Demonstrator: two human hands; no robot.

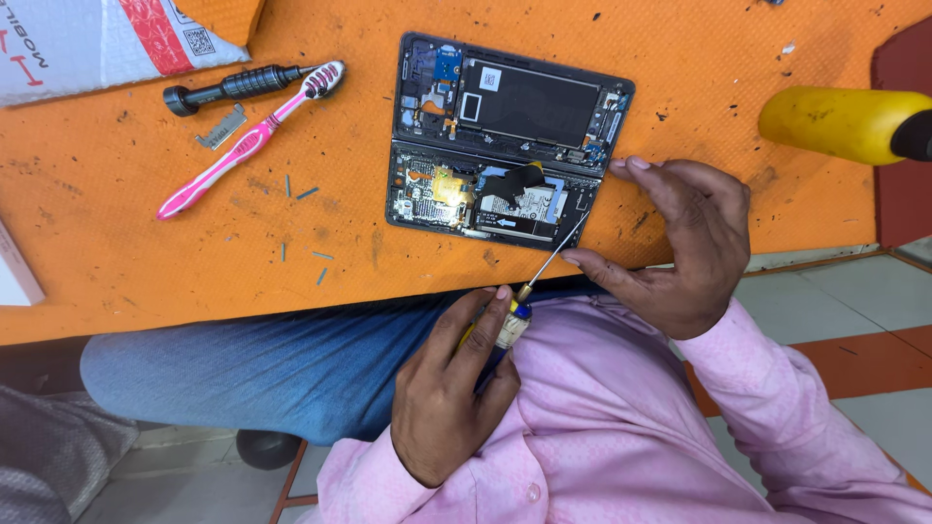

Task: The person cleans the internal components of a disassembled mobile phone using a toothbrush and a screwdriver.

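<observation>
the left hand (451, 388) closes its grip on a small screwdriver (555, 252), whose tip reaches up and away to the near right corner of the opened phone (524, 102) on the orange table (126, 272). the right hand (684, 243) holds nothing, fingers curled, bracing the phone's edge just right of the tip. it looks like a screw is being worked; next calls for a seated tip and a steady phone

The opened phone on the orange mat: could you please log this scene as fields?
Surface: orange mat
Device: opened phone, internals exposed
Left hand: grips screwdriver, tip at the phone's lower right corner
Right hand: fingers against the phone's right edge
Nearby: pink toothbrush, black tool, yellow handle
</observation>
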